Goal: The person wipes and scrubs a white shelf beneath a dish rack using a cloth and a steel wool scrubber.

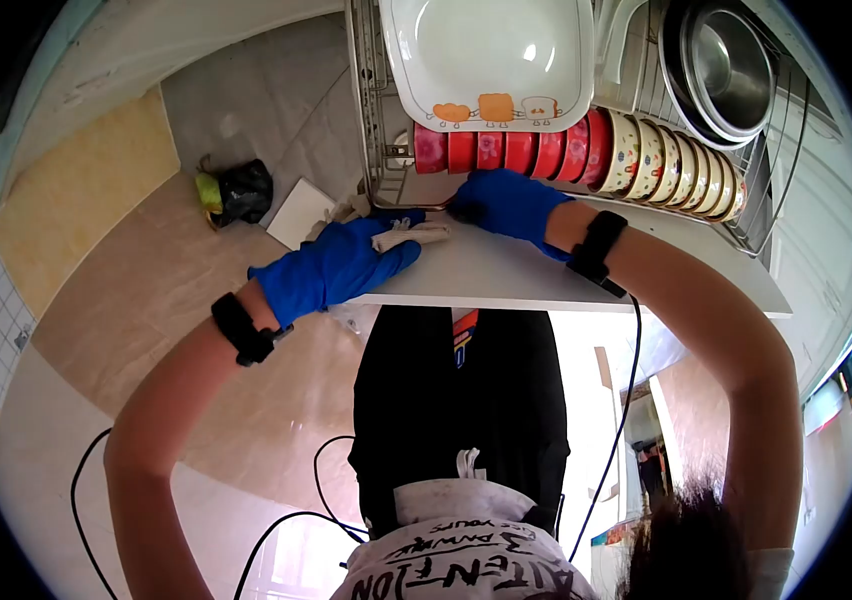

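My left hand (331,262), in a blue glove, is closed around a folded beige cloth (411,236) at the left end of a white shelf (536,278). My right hand (516,208), also gloved in blue, has its fingers curled at the front rail of a wire dish rack (411,207); the fingertips are partly hidden. Just beyond it, a row of red bowls (518,153) stands on edge in the rack, continuing into cream patterned bowls (651,160). A large white dish (491,55) with orange cartoon figures rests behind the red bowls.
Metal pots (731,70) sit at the rack's back right. On the floor to the left are a black plastic bag (244,192) and a white flat piece (299,213). A black cable (611,440) hangs from my right wrist strap (598,250).
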`<state>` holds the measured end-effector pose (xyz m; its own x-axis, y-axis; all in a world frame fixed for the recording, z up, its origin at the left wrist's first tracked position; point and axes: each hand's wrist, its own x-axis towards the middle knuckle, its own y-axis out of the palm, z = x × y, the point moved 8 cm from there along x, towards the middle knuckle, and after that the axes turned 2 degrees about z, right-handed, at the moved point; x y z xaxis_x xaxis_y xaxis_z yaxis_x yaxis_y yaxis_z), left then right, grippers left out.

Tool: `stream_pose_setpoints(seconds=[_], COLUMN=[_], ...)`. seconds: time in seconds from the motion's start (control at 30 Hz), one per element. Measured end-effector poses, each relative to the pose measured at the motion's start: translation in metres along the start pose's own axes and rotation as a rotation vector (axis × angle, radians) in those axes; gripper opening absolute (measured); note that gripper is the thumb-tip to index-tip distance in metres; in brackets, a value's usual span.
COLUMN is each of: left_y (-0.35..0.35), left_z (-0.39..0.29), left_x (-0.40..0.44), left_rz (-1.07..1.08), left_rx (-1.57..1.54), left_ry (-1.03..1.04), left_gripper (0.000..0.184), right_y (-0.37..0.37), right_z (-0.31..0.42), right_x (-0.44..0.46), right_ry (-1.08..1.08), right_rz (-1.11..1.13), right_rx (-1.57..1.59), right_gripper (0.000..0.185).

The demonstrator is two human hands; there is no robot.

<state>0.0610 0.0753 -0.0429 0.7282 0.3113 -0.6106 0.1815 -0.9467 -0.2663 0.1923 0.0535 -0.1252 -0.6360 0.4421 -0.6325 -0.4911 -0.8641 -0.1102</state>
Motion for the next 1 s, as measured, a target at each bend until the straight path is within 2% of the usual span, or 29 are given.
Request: stream_pose_setpoints(seconds=[0.07, 0.13, 0.17, 0.23, 0.3, 0.37, 0.43, 0.47, 0.53, 0.67, 0.73, 0.83, 0.9, 0.97, 1.0], left_y=[0.002, -0.009, -0.007, -0.017, -0.018, -0.021, -0.021, -0.019, -0.018, -0.021, -0.022, -0.017, -0.019, -0.020, -0.021], left_z=[-0.005, -0.006, -0.011, -0.019, -0.020, -0.028, -0.025, -0.025, -0.024, -0.028, -0.027, -0.029, -0.029, -0.029, -0.030], left_x=[-0.006, -0.017, -0.020, -0.030, -0.034, -0.038, -0.037, -0.037, -0.038, -0.038, -0.037, -0.037, -0.036, -0.035, -0.035], left_rz=[-0.029, -0.314, -0.316, -0.478, -0.537, -0.652, -0.659, -0.659, -0.642, -0.700, -0.698, -0.651, -0.643, -0.644, -0.645], left_rx=[0.039, -0.236, -0.245, -0.135, -0.091, 0.165, 0.154, 0.148, 0.160, 0.200, 0.221, 0.200, 0.182, 0.163, 0.169], left_ry=[-0.011, -0.127, -0.130, -0.163, -0.160, -0.070, -0.075, -0.078, -0.070, 0.010, 0.000, -0.009, -0.018, 0.019, 0.024], left_gripper=[0.030, 0.029, 0.029, 0.028, 0.024, 0.024, 0.020, 0.017, 0.019, 0.021, 0.020, 0.020, 0.020, 0.019, 0.019], right_y=[0.005, 0.012, 0.011, 0.007, 0.007, 0.001, 0.005, 0.009, 0.014, 0.003, 0.004, 0.011, 0.016, 0.000, -0.003], right_z=[-0.006, -0.019, -0.012, -0.011, -0.003, 0.005, 0.012, 0.006, -0.012, -0.011, 0.017, 0.006, -0.013, -0.020, -0.028], right_x=[0.007, 0.016, 0.014, 0.009, 0.006, 0.002, -0.003, -0.002, -0.001, 0.003, -0.003, -0.003, -0.005, -0.007, -0.010], right_ry=[0.013, -0.090, -0.088, 0.087, 0.134, 0.183, 0.240, 0.244, 0.245, 0.235, 0.306, 0.384, 0.360, 0.295, 0.294], right_rz=[0.022, -0.035, -0.026, 0.023, 0.058, 0.089, 0.251, 0.262, 0.208, 0.099, 0.280, 0.321, 0.282, 0.091, 0.083], right_rx=[0.060, -0.156, -0.158, -0.251, -0.269, -0.287, -0.246, -0.249, -0.111, -0.224, -0.219, -0.062, -0.043, -0.184, -0.185], right_gripper=[0.022, 0.027, 0.027, 0.032, 0.032, 0.033, 0.039, 0.039, 0.040, 0.038, 0.039, 0.039, 0.039, 0.037, 0.037])
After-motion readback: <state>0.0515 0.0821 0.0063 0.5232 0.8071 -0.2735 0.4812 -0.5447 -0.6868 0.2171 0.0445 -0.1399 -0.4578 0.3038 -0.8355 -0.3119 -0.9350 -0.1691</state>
